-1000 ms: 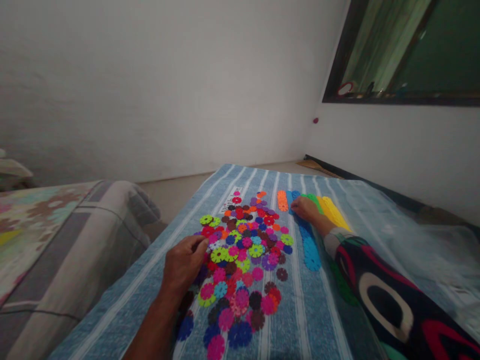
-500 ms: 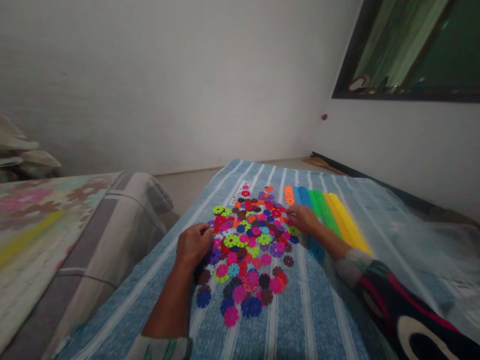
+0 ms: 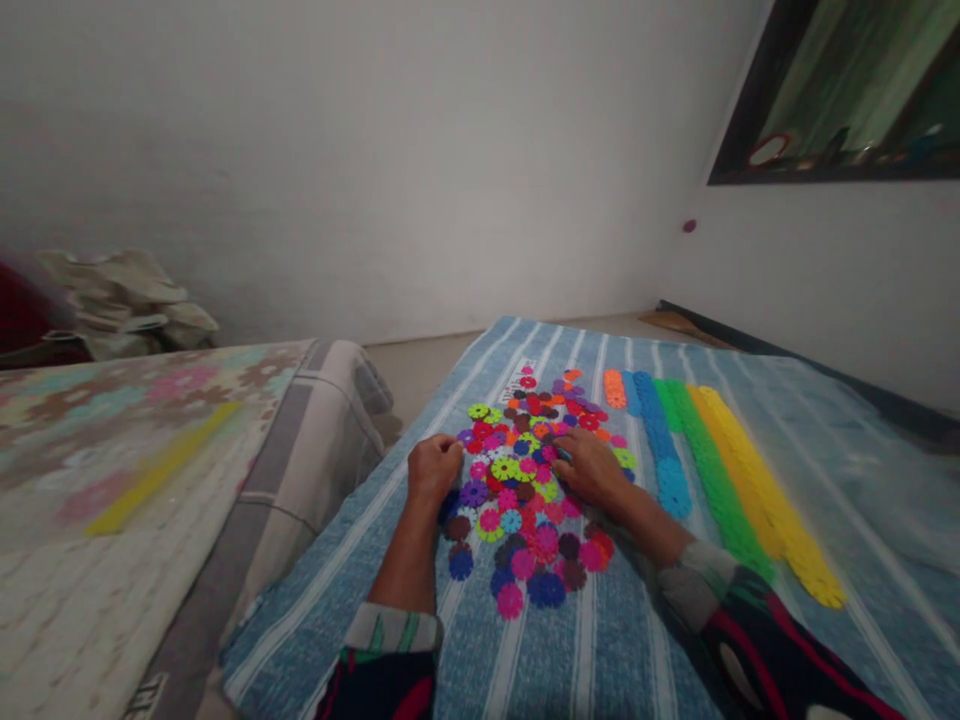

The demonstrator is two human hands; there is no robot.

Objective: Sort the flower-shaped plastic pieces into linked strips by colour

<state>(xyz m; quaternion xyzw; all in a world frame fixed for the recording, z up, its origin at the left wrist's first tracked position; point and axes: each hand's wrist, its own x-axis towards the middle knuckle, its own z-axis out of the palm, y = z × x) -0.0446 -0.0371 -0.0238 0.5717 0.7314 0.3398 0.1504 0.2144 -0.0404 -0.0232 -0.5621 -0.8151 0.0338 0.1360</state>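
A loose pile of flat, notched plastic discs (image 3: 505, 468) in pink, purple, red, lime, brown, blue and orange covers the middle of the striped cloth. At the pile's left edge, my left hand (image 3: 435, 470) is closed, thumb against curled fingers; whatever it may hold is hidden. My right hand (image 3: 590, 466) reaches into the right side of the pile, thumb and forefinger apart over pink and dark discs. To its right lie overlapping rows of same-coloured discs: a short orange row (image 3: 615, 388), a blue row (image 3: 658, 432), a green row (image 3: 709, 475) and a yellow row (image 3: 772, 495).
A blue-and-white striped cloth (image 3: 360, 590) covers the work surface. Clear plastic (image 3: 885, 490) lies on its right side. At left stands another surface with a flowered cover (image 3: 187, 400) and a yellow strip (image 3: 161, 470). A wall (image 3: 420, 170) rises behind.
My right hand has moved left from beside the orange row into the pile. My left hand stays at the pile's left edge. The view has turned left, showing more of the rows.
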